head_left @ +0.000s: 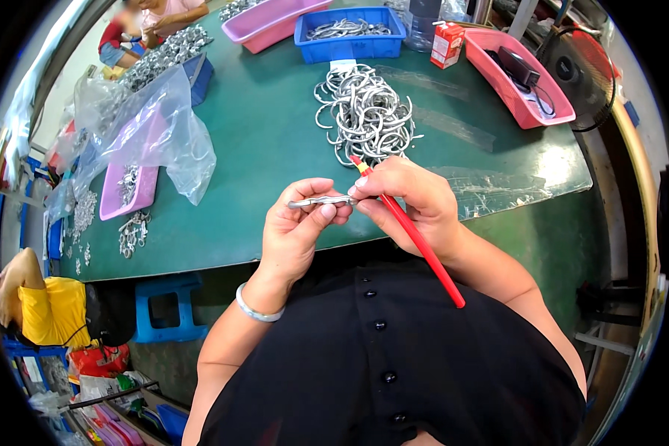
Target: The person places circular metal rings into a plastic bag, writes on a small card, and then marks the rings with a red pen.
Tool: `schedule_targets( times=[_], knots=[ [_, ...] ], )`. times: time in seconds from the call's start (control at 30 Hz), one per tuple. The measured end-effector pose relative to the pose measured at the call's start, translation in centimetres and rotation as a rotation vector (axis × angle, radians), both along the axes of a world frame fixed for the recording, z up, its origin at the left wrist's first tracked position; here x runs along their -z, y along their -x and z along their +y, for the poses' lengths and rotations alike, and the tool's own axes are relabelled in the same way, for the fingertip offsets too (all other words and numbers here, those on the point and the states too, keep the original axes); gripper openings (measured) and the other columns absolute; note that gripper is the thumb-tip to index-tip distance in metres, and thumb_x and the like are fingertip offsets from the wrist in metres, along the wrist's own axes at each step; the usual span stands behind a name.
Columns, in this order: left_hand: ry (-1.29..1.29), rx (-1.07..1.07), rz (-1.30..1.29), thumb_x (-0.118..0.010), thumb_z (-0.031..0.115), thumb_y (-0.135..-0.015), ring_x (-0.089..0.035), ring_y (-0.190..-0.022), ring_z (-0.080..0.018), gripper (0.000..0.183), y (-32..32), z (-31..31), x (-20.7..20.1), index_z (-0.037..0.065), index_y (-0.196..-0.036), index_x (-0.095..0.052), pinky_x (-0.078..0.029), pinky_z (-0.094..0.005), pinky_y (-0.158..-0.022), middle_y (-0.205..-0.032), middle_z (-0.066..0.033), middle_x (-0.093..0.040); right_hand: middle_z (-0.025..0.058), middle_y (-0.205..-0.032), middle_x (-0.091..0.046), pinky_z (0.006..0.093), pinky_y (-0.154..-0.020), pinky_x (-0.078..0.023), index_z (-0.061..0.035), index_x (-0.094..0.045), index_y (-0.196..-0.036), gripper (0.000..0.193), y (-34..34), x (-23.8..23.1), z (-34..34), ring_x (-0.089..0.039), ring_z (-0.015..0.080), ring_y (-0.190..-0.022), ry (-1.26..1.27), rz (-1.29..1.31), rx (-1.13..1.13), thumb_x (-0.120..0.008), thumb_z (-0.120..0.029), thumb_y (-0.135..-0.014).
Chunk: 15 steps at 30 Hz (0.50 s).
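Observation:
Above the near edge of the table, my left hand [293, 234] pinches a slim, curved silver metal piece [312, 201] between thumb and fingers. My right hand [420, 201] is closed round a long red pen-like tool [424, 249] with a yellow band near its upper end. Its thumb and forefinger also meet the right end of the metal piece, where small details are hidden by the fingertips. Just beyond both hands lies a heap of curved silver metal rings [368, 111] on the green table [256, 126].
At the back stand a blue tray [349, 52] of metal parts, a pink tray [264, 30] and a juice carton [447, 46]. A pink basket [524, 111] sits right, beside a fan [572, 70]. Plastic bags [189, 149] cover a pink bin [145, 197] at left. Other people sit nearby.

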<state>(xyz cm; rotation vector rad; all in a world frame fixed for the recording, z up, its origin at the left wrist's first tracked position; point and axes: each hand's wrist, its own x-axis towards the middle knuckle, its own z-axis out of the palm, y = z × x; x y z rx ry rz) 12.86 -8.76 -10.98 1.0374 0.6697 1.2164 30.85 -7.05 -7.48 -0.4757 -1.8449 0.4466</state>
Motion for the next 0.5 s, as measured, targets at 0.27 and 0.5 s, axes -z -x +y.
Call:
schedule_targets(
  times=[0.27, 0.5],
  knots=[
    [-0.134, -0.081, 0.032, -0.053, 0.0, -0.081, -0.058, -0.079, -0.0187, 0.025, -0.2, -0.2, 0.2, -0.001, -0.105, -0.047, -0.048, -0.0292, -0.073, -0.092, -0.0136, -0.058, 0.0077, -0.077, -0.06, 0.0291, -0.059, -0.045, -0.0032, -0.057, -0.087, 0.024, -0.1, 0.5, 0.0, -0.057, 0.0216, -0.065, 0.027, 0.069, -0.001, -0.064, 0.006, -0.066],
    [-0.335, -0.195, 0.226, -0.052, -0.003, -0.081, -0.058, -0.084, -0.0182, 0.024, -0.2, -0.6, 0.5, -0.002, -0.104, -0.047, -0.047, -0.0287, -0.076, -0.093, -0.013, -0.058, 0.0079, -0.076, -0.059, 0.0284, -0.059, -0.046, -0.0034, -0.057, -0.088, 0.026, -0.4, 1.3, 0.1, -0.058, 0.0207, -0.066, 0.054, 0.097, 0.011, -0.064, 0.007, -0.065]
  ],
)
